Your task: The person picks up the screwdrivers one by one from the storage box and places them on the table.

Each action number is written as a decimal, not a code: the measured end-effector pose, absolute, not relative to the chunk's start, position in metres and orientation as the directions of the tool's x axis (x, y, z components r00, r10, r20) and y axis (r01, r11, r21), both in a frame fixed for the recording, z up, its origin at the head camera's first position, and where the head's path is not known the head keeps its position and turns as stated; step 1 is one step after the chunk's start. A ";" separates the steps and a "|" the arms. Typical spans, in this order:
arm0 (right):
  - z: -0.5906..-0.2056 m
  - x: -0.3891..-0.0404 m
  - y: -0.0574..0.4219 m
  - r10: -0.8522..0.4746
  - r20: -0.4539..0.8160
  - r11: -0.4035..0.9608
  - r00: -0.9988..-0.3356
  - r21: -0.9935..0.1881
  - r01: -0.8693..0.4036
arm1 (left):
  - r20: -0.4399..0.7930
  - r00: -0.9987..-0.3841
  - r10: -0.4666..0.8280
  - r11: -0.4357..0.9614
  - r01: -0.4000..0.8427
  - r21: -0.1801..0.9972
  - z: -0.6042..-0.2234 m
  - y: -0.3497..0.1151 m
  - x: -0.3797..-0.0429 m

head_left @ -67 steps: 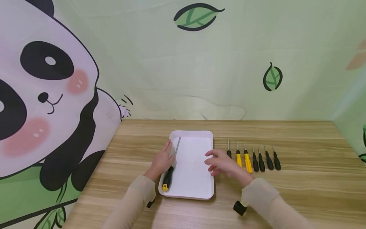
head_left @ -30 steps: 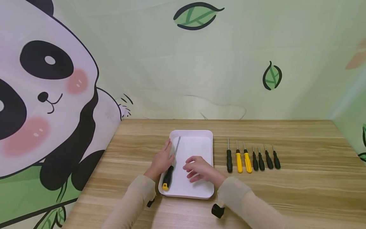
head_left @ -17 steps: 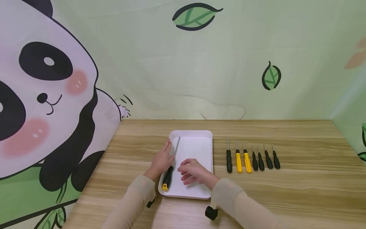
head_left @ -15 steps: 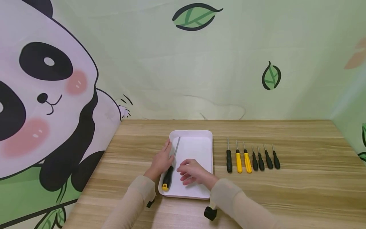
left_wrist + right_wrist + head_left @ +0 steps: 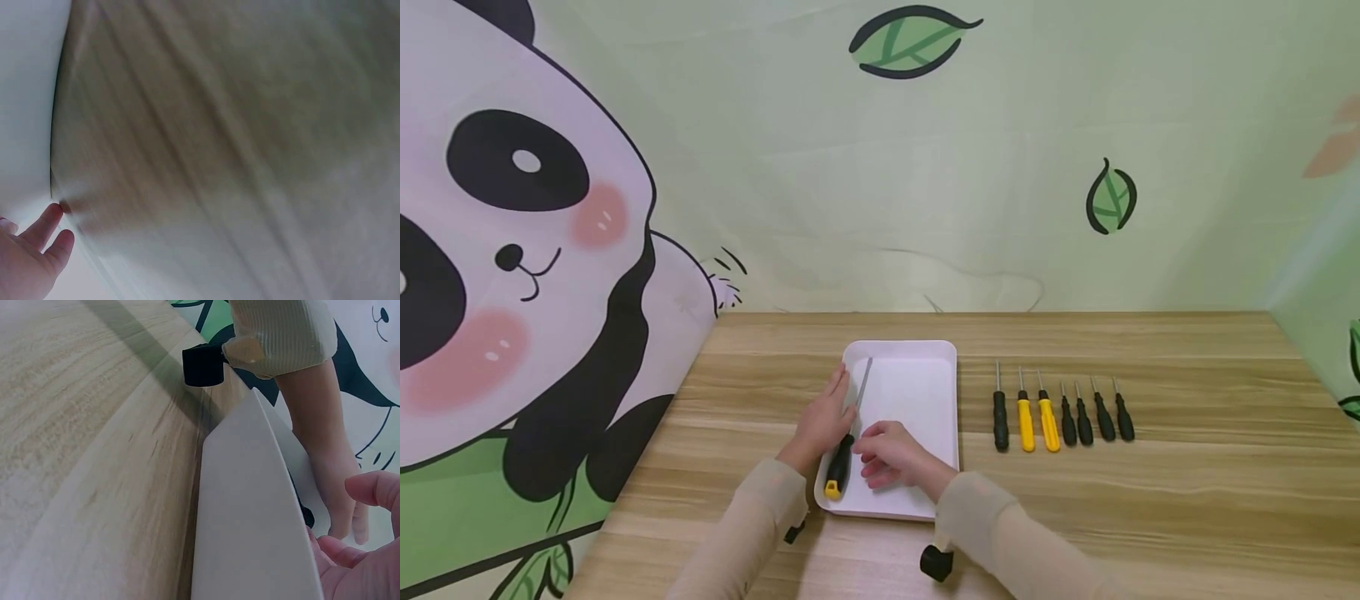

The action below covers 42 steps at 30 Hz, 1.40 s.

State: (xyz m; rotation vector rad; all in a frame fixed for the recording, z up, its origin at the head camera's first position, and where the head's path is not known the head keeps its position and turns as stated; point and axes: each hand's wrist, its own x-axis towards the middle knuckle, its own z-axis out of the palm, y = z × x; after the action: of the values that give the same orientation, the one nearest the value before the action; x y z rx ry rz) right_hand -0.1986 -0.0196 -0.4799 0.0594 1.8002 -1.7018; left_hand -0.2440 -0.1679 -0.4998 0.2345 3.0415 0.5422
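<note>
A white rectangular tray (image 5: 910,400) lies on the table, and a long screwdriver (image 5: 839,469) with a black handle and yellow end rests along its left side, tip pointing away. My left hand (image 5: 822,423) lies at the tray's left rim, fingers extended along it; in the left wrist view its fingertips (image 5: 51,215) are at the tray wall. Over the tray floor hovers my right hand (image 5: 891,454), fingers loosely bent, thumb and fingers apart, index fingertip right beside the screwdriver's handle. In the right wrist view, the tray wall (image 5: 250,512) hides part of that hand.
Right of the tray stands a row of screwdrivers: a long black one (image 5: 1001,421), two yellow-handled ones (image 5: 1026,425) and several smaller black ones (image 5: 1086,423). A printed panda curtain (image 5: 880,183) hangs behind the wooden table (image 5: 1210,467).
My right hand has moved left from the tray's right rim, across the tray to the screwdriver's handle. My left hand, the tray and the screwdrivers stay where they were.
</note>
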 end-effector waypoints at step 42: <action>-0.484 -0.192 -0.049 -0.245 -0.460 0.276 -0.854 -0.877 0.393 | 0.015 -0.985 0.174 0.926 0.169 0.336 -0.497 -0.167 -0.242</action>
State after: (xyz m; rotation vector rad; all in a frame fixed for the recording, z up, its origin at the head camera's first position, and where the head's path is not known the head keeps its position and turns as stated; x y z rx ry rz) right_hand -0.1922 -0.0486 -0.4845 0.1333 2.0341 -1.6189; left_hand -0.2419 -0.1670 -0.4967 0.2736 3.0681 0.5335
